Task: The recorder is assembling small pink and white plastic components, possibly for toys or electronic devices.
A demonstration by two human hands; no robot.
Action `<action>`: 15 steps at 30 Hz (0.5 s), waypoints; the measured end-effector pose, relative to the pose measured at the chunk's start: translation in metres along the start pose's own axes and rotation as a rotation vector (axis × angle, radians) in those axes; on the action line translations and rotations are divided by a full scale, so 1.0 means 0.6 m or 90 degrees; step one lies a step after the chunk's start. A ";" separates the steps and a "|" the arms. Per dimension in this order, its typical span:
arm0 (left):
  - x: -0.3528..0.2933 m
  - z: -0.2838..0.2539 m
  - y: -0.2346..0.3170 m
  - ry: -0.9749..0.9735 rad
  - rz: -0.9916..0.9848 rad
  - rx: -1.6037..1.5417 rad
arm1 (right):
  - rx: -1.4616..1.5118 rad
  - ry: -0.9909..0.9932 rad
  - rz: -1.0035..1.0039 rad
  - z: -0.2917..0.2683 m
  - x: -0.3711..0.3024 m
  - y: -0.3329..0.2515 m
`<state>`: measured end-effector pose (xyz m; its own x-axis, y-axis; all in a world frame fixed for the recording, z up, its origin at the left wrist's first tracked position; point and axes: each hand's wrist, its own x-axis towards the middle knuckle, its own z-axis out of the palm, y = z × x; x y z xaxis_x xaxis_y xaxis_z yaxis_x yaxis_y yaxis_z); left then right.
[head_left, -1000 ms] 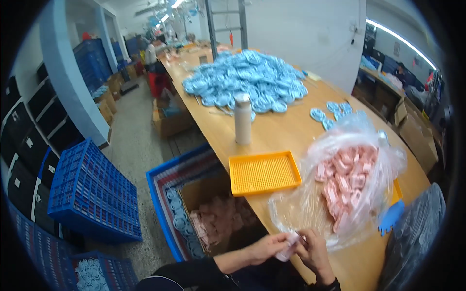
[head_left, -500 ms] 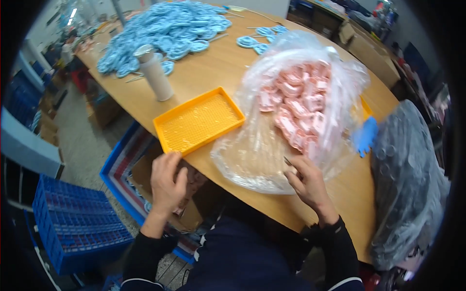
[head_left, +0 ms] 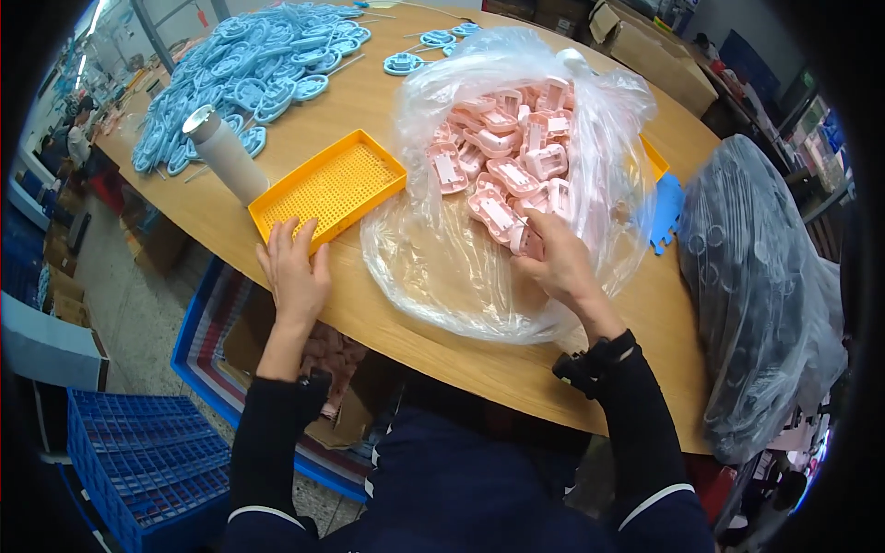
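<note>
1. Clear bag on the wooden surface, pink parts heaped inside.
2. At the bag's near opening, right hand: fingers seemingly pinched on one pink part.
3. Left of the bag, left hand: fingers spread, empty, at the yellow tray's rim.
4. Likely step: picking; next calls for lifting that part clear.

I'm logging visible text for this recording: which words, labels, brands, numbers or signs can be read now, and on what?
None can be read.
Bottle: no lettering made out.
Yellow tray: none made out.
Pink parts: any markings too small to read.
Background: too small or blurred.
</note>
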<state>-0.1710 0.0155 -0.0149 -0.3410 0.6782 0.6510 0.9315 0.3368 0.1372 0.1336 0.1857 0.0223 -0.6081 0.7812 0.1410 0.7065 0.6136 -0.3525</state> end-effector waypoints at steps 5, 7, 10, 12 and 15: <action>-0.006 -0.050 0.150 -0.121 0.164 -0.321 | 0.267 0.019 -0.110 -0.016 -0.031 -0.059; -0.022 -0.028 0.184 -0.158 0.186 -0.364 | 0.235 0.056 -0.155 -0.010 -0.035 -0.078; -0.053 -0.032 0.190 -0.353 0.142 -0.371 | 0.192 0.122 -0.196 -0.004 -0.047 -0.077; -0.063 -0.045 0.187 -0.346 0.177 -0.353 | 0.131 0.085 -0.196 -0.011 -0.058 -0.080; -0.071 -0.054 0.189 -0.367 -0.087 -0.605 | 0.129 0.093 -0.224 -0.019 -0.071 -0.092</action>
<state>-0.0466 0.0035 -0.0029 -0.2257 0.9580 0.1771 0.5150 -0.0370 0.8564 0.1249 0.1197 0.0461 -0.7319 0.5449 0.4091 0.3703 0.8221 -0.4326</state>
